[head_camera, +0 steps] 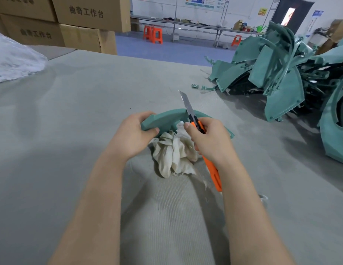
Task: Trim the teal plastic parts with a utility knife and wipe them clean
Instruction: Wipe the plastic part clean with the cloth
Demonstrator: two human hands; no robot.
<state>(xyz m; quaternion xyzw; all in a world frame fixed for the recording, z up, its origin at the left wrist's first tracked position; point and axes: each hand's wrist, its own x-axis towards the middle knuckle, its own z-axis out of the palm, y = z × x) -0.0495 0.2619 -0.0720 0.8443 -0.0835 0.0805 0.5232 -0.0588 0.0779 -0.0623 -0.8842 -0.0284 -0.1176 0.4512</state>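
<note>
teal part (165,118), orange knife (211,165), cream rag (173,152)

Grey fabric-covered worktop (71,111) fills the foreground; stacked cardboard boxes (86,22) with printed characters at far left; blue floor (167,48) beyond; orange stools (153,34) near a long metal-legged table (195,25) along a white wall (167,6); posters (199,1) above; dark doorway (300,8) at right; light even, shadows soft.

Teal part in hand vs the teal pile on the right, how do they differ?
The held part is one curved piece, gripped by the left hand above the rag, with the knife in the right hand against its edge. The pile is many jumbled pieces lying untouched on the table. Both are the same teal plastic.
</note>
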